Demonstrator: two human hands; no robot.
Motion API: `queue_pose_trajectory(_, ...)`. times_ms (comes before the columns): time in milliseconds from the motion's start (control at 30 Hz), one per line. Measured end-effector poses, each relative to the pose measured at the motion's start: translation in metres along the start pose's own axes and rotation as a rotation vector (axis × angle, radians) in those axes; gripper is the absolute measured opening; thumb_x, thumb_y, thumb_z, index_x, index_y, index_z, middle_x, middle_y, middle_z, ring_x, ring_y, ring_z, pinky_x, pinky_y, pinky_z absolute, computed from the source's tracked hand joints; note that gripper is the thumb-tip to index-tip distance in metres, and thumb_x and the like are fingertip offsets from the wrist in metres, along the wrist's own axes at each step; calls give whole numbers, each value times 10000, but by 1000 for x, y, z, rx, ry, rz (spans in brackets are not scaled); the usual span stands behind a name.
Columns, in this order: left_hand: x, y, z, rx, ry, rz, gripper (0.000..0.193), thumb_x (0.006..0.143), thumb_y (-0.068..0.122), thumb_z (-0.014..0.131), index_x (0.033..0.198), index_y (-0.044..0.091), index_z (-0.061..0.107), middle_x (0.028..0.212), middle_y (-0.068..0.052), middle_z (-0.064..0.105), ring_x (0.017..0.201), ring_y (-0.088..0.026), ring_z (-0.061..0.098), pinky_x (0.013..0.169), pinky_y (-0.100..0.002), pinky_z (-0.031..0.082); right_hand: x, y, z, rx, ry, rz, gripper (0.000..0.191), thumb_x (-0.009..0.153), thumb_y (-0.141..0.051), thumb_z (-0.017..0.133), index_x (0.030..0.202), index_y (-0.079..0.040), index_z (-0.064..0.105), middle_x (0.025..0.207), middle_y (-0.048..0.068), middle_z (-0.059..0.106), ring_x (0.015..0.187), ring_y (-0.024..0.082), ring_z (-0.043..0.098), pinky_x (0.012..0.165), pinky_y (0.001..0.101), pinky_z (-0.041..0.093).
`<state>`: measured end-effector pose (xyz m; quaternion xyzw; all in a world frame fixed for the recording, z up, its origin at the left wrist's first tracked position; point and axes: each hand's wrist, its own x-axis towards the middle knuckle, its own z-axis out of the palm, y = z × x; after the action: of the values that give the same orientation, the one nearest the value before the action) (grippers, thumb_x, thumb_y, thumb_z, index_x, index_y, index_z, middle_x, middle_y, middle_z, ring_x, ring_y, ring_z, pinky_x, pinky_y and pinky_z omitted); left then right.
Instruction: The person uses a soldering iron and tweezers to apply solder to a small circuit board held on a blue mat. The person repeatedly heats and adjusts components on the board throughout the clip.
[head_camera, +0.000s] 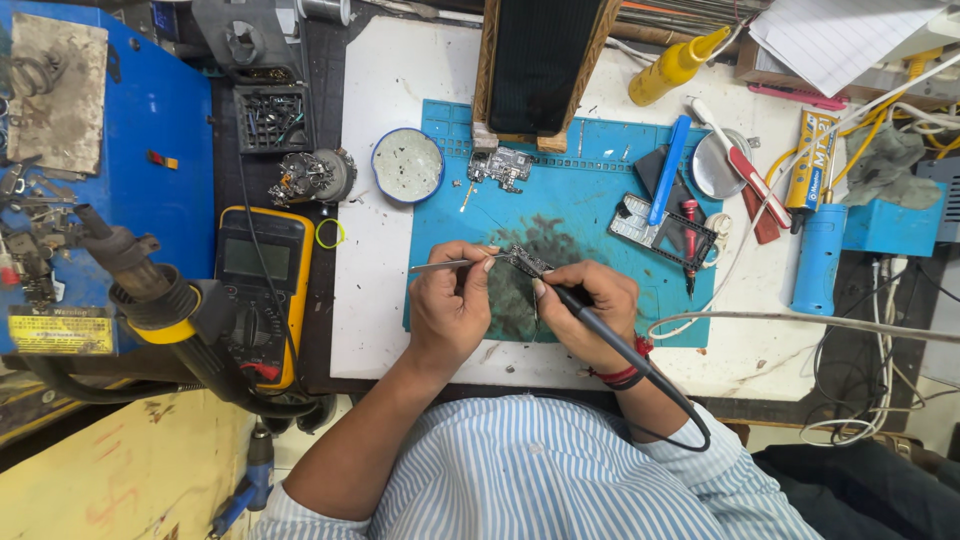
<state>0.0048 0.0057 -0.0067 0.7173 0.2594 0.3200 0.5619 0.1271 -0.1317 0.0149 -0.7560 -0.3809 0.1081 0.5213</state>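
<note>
Small circuit board (528, 262) is pinned on the blue mat (590, 215) mid-bench by tweezers (450, 265) pinched in the left hand (450, 305) — soldering iron (600, 325) gripped tight in the right hand (590, 310). If the tweezers get nudged, solder could probably be bridged — or the board scorched.

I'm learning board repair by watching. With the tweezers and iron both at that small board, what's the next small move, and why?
Probably touch the soldering iron tip in the right hand to the small circuit board, since the left hand has tweezers steadying it on the blue mat.

Left hand (450, 305) holds tweezers (450, 265), right hand (585, 310) holds soldering iron (600, 325); small circuit board (527, 262) at 12 o'clock, on blue mat (590, 200).
</note>
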Motion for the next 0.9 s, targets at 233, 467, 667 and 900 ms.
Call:
queue_pose_trajectory(233, 0, -1, 0, -1, -4, -4, 126, 1026, 10, 636, 1103, 7, 536, 1055, -123, 771, 820, -111, 749, 697, -239, 594, 1, -1, 0, -5, -11, 4, 118, 850, -30, 794, 920, -19, 700, 744, 42, 702, 615, 68, 630, 560, 224, 461)
queue_pose_trajectory(467, -2, -3, 1, -20, 21, -41, 124, 1019, -7, 634, 1101, 1, 542, 1043, -126, 770, 763, -95, 712, 656, -230, 574, 1, -1, 0, -17, -14, 17, 121, 843, -31, 798, 905, -18, 696, 730, 44, 695, 600, 75, 619, 550, 228, 454)
queue_pose_trajectory(667, -3, -4, 2, -21, 40, -18, 126, 1026, -14, 629, 1105, 1, 531, 1057, -133, 760, 841, -107, 737, 710, -237, 597, 1, -1, -2, -11, -34, 5, 121, 837, -32, 799, 912, -19, 704, 714, 46, 686, 584, 76, 608, 543, 229, 444)
queue_pose_trajectory(900, -3, -5, 2, -21, 38, -14, 125, 1024, -18, 628, 1104, 2, 534, 1058, -136, 760, 841, -115, 739, 715, -241, 602, 1, -1, -2, -11, -45, 14, 121, 843, -35, 800, 915, -18, 704, 708, 47, 689, 582, 74, 608, 540, 230, 441)
